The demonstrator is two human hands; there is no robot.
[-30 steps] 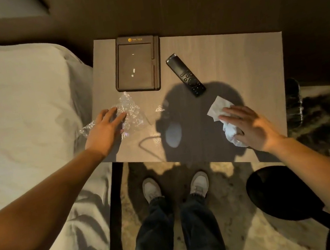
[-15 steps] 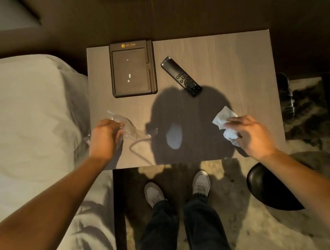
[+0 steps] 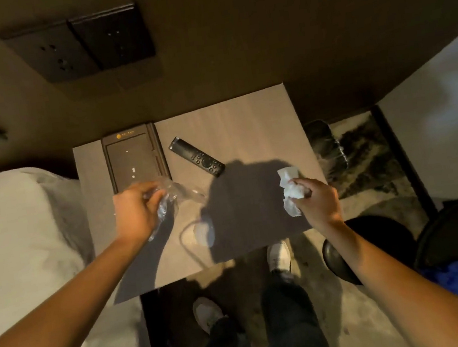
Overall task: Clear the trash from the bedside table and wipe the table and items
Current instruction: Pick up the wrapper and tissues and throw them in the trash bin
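My left hand [image 3: 135,212] is closed around a crumpled clear plastic wrapper [image 3: 171,197], lifted just above the left part of the bedside table [image 3: 244,124]. A crumpled white tissue [image 3: 290,191] sits in the grip of my right hand [image 3: 317,202], over the table's right side. On the table at the back left lies a dark brown tray [image 3: 135,159]. A black remote control [image 3: 196,156] lies diagonally beside the tray.
A white bed [image 3: 21,244] borders the table on the left. A round black bin [image 3: 371,245] stands on the floor to the right, below my right forearm. My feet are on patterned carpet in front of the table. Black wall sockets [image 3: 79,44] sit above.
Both hands have closed on their trash and lifted it off the table. The wrapper is now bunched in my left hand. The camera has tilted up, showing more wall.
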